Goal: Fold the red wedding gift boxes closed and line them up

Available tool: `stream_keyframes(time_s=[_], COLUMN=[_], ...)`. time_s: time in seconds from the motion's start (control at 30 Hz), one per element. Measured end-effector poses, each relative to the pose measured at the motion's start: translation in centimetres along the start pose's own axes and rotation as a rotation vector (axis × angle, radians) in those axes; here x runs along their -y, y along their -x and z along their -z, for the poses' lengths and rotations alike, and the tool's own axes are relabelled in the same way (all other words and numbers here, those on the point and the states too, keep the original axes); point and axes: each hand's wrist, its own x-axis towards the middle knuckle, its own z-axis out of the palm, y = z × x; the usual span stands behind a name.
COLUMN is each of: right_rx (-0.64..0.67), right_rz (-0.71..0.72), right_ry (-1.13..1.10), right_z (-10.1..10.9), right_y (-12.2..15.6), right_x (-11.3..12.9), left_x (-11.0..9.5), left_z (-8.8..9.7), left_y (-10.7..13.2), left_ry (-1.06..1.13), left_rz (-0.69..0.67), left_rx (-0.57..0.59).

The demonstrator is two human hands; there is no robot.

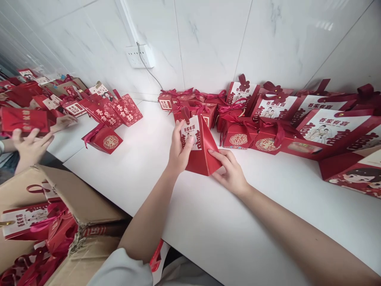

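Observation:
A red gift box (200, 163) with slanting sides and a white printed card on its front is held between both hands above the white table. My left hand (179, 149) pinches its upper left side, thumb across the card, just below a dark red ribbon loop. My right hand (230, 171) grips the lower right side, with fingers on the side panel and the thumb partly hidden underneath. Behind it stand small red boxes (205, 113) tied with ribbon bows. A single red box (104, 139) with a round gold emblem sits to the left.
Larger red gift boxes (333, 123) line the wall at right. An open cardboard box (86, 194) full of red boxes stands at lower left. At far left, another person's hands (31, 147) hold a red box. A wall socket (139, 56) has a cable.

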Motion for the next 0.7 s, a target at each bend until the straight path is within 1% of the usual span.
stream_keyframes(time_s=[0.1,0.17,0.27,0.33,0.37,0.47,0.53,0.6,0.7], right_rx=[-0.129,-0.174,-0.205,-0.198,-0.180,-0.101,-0.080,-0.093,-0.142], right_rz=[0.078,0.109,0.112,0.084,0.061,-0.011,-0.035,-0.043,-0.058], right_ry=[0.105,0.126,0.128,0.100,0.076,0.015,0.010,0.018,0.009], right_z=[0.1,0.1,0.0,-0.1,-0.1,0.0,0.0,0.1,0.2], right_y=[-0.2,-0.3,-0.5,-0.5,-0.6,-0.7,-0.8,-0.8,-0.8], right_x=[0.4,0.5,0.5,0.4,0.3,0.1,0.0,0.0,0.0], left_x=[0.1,0.1,0.3,0.5,0.7,1.1,1.4,1.5,1.7], left_z=[-0.9,-1.3,-2.0,-2.4,-2.6,-3.2,-3.4,-3.4,-3.3], left_y=[0.3,0.5,0.8,1.0,1.1,1.3,1.3,1.3,1.3], left_ry=[0.242,0.389,0.545,0.646,0.700,0.846,0.903,0.940,1.000], left_rz=[0.137,0.246,0.408,0.487,0.504,0.502,0.520,0.558,0.612], left_rx=[0.145,0.232,0.291,0.286,0.276,0.239,0.184,0.138,0.130])
